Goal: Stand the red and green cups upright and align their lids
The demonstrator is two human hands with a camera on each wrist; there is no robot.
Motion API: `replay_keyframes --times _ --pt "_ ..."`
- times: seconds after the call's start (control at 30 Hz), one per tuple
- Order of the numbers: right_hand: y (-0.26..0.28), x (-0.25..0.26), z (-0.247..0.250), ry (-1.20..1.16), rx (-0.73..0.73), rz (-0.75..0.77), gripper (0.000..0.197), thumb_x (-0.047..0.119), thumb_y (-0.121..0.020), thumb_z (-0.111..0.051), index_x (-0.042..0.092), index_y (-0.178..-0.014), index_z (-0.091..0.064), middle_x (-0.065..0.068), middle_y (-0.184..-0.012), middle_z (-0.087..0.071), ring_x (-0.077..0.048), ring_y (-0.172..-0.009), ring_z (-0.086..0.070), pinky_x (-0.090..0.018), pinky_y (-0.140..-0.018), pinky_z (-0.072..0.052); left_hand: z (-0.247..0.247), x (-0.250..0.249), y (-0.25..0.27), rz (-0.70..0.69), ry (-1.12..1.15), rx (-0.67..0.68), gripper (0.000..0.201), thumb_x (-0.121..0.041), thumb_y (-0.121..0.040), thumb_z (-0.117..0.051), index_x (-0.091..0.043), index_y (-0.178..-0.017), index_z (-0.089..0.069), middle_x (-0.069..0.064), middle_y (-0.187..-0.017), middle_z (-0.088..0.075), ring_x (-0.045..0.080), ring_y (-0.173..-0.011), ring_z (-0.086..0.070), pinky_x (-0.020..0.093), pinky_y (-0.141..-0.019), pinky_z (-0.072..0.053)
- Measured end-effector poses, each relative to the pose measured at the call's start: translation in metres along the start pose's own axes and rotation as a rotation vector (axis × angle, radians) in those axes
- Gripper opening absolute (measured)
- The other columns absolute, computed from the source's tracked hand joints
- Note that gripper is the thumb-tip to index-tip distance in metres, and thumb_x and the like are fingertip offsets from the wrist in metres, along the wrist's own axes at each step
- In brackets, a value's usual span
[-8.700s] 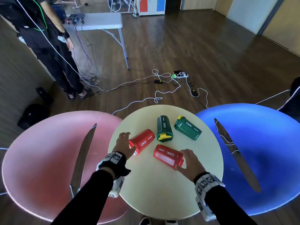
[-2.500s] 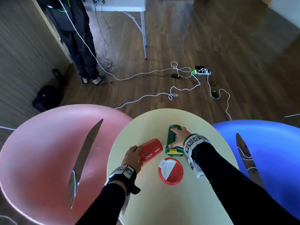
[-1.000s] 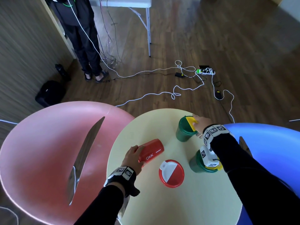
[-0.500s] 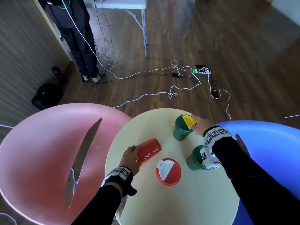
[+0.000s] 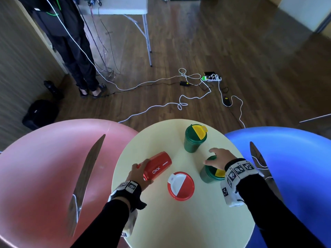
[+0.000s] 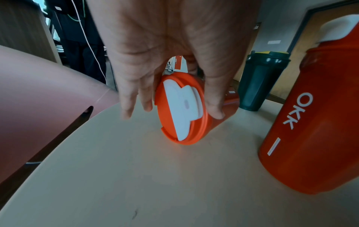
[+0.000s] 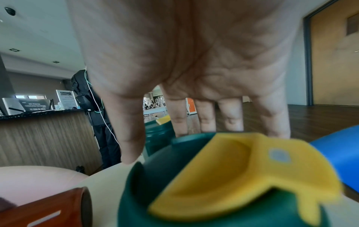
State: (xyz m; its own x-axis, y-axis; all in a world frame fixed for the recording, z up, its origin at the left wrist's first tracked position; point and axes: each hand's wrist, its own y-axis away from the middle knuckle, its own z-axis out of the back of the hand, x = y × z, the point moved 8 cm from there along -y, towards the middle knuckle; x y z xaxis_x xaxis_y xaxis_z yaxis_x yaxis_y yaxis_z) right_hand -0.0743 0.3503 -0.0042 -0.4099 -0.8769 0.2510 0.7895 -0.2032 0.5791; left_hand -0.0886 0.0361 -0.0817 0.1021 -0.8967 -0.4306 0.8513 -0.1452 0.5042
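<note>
Our right hand hides most of the near green cup; we cannot tell whether the spread, slightly bent fingers touch its lid; they grip nothing. The far green cup stands upright, yellow flap up, on the table; half a second ago our right hand was at it, now it is over the near one. Our left hand still clasps the lying red cup at its lid end; the other red cup stands beside it.
</note>
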Motion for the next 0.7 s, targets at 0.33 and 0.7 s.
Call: replay_keyframes --times 0.33,0.7 --pt "0.01 -0.002 -0.009 -0.028 -0.045 -0.033 0.062 0.044 -0.086 -0.059 0.014 -0.137 -0.043 -0.011 -0.139 -0.047 -0.028 -0.127 -0.044 -0.034 -0.103 -0.037 0.034 -0.042 -0.005 -0.022 -0.015 -0.058 0.092 -0.041 -0.063 -0.075 -0.039 -0.139 -0.024 0.004 -0.133 -0.032 0.03 -0.113 -0.052 0.045 -0.093 -0.047" --pt "0.009 -0.005 -0.012 -0.036 -0.035 -0.048 0.063 0.046 -0.085 -0.058 0.015 -0.138 -0.041 -0.012 -0.141 -0.043 -0.03 -0.129 -0.041 -0.037 -0.105 -0.036 0.045 -0.132 -0.023 -0.2 -0.084 -0.041 0.089 -0.039 -0.063 -0.078 -0.021 -0.134 -0.029 0.0 -0.138 -0.036 0.027 -0.124 -0.039 0.042 -0.097 -0.042"
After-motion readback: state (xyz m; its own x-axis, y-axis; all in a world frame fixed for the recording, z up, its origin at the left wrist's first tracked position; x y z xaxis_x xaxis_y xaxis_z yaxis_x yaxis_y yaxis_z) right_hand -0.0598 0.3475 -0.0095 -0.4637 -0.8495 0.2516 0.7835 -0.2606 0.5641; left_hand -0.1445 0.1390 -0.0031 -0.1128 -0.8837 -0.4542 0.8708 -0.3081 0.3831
